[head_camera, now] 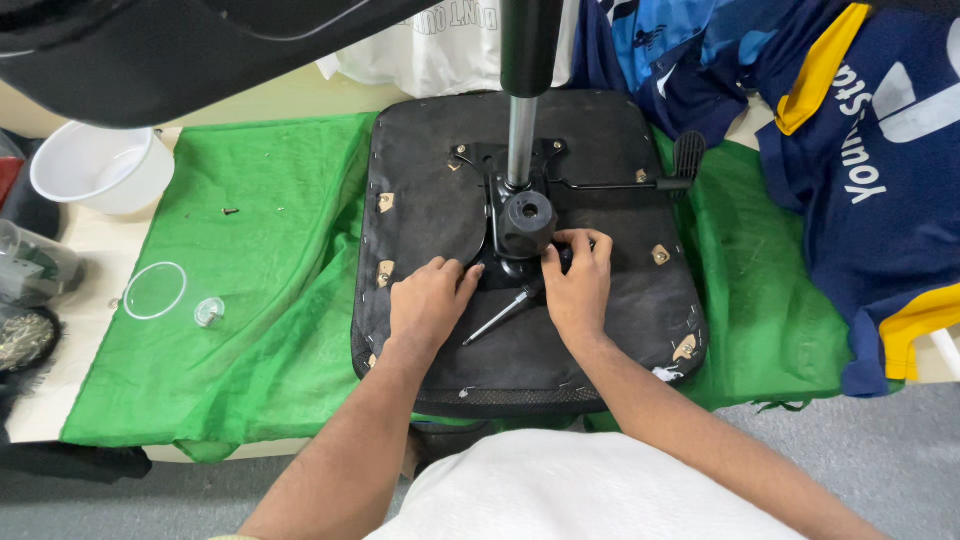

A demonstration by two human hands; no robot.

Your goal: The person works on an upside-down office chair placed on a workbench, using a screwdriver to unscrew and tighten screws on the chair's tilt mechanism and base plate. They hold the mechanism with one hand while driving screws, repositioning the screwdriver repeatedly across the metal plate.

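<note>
Landmark: green cloth (260,330), spread over a pale table (85,245), hanging over the near edge. Grey floor (890,450) below and right of the cloth. Left of it: white plastic bowl (100,165), clear plastic cup (165,295) on its side. Right of it: dark blue and yellow garments (870,170). Behind it: white garment (440,50). Lighting even, soft shadows.

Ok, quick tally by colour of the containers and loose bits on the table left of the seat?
White bowl: 1
Clear cup lying on its side: 1
Clear jar at the left edge: 1
Dark screw on the green cloth: 1
Total: 4
</note>
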